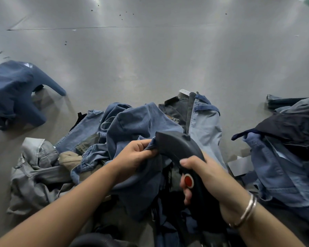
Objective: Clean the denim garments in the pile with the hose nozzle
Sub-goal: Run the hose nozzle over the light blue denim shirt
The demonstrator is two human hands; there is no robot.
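Partly hidden: the hose nozzle (177, 148) shows only its dark curved body and a red button; its lower end and the ribbed hose (95, 240) are cut off at the bottom edge. Nozzle sits above the denim pile (89, 139), centre foreground, long axis running from lower right up to upper left, tip pointing away toward the grey floor (150, 59). Right hand (203, 173), fingers curled round the handle, thumb on top. Left hand (134, 154) pinches a fold of the blue garment (137, 122) against the nozzle tip, fingers bunched together. Separate denim heaps lie left (12, 93) and right (284, 157), the latter cropped.
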